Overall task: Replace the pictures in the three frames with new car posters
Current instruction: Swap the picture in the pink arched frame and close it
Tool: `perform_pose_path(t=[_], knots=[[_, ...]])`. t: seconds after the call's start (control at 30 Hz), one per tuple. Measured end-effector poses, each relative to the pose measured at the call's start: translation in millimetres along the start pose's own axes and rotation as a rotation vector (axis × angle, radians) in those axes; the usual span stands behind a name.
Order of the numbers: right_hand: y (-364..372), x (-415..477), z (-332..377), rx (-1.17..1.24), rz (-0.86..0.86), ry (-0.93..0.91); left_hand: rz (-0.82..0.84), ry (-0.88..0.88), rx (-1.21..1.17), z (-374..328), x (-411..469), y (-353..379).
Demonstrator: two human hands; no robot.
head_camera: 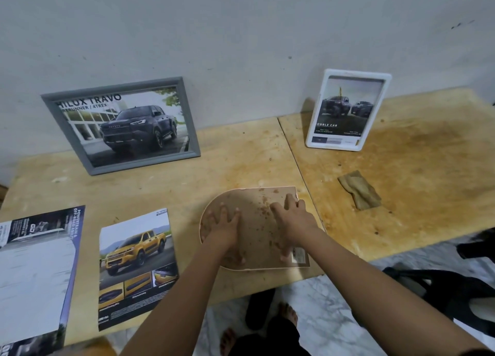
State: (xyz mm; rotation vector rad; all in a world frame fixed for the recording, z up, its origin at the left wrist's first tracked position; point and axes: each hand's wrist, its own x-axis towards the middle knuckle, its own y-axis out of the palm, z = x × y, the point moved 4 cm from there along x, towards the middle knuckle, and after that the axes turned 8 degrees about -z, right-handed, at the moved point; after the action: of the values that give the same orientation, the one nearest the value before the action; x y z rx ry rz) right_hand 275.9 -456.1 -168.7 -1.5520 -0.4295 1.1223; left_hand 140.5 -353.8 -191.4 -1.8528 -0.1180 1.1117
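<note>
An arch-shaped frame (pixel 257 211) lies face down near the table's front edge, its stained brown backing up. My left hand (pixel 223 227) presses flat on the backing's left part, fingers spread. My right hand (pixel 293 216) lies on its right part, fingertips at the frame's top right corner. A yellow pickup poster (pixel 136 264) lies flat to the left. A grey frame (pixel 120 125) with a dark pickup picture leans on the wall. A white frame (pixel 348 109) with a two-truck picture stands at the back right.
A large brochure sheet (pixel 34 270) lies at the table's left front corner. A folded tan cloth (pixel 360 189) sits right of the arch frame. The plywood table (pixel 415 155) is stained. Dark sandals (pixel 439 288) and bare feet show on the marble floor below.
</note>
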Motion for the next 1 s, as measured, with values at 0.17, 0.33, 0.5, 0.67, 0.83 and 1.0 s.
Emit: perform_pose_path(t=[0.17,0.33,0.5,0.67,0.83,1.0], knots=[[-5,5,4,-0.038,0.002,0.01,-0.01,0.0,-0.001,0,1,0],[-4,10,2,-0.016,-0.041,0.008,-0.02,-0.01,0.005,0,1,2],[-5,12,1,-0.011,-0.009,0.025,-0.028,-0.015,-0.018,1,2,2],[1,1,1,0.054,-0.005,0.076,-0.07,-0.001,-0.054,0,-6,3],[22,-13,0,0.262,-0.021,0.062,-0.092,-0.031,-0.145,4,-15,17],[37,-26,8,0.308,0.026,0.065,-0.062,-0.051,-0.153,0,-18,23]])
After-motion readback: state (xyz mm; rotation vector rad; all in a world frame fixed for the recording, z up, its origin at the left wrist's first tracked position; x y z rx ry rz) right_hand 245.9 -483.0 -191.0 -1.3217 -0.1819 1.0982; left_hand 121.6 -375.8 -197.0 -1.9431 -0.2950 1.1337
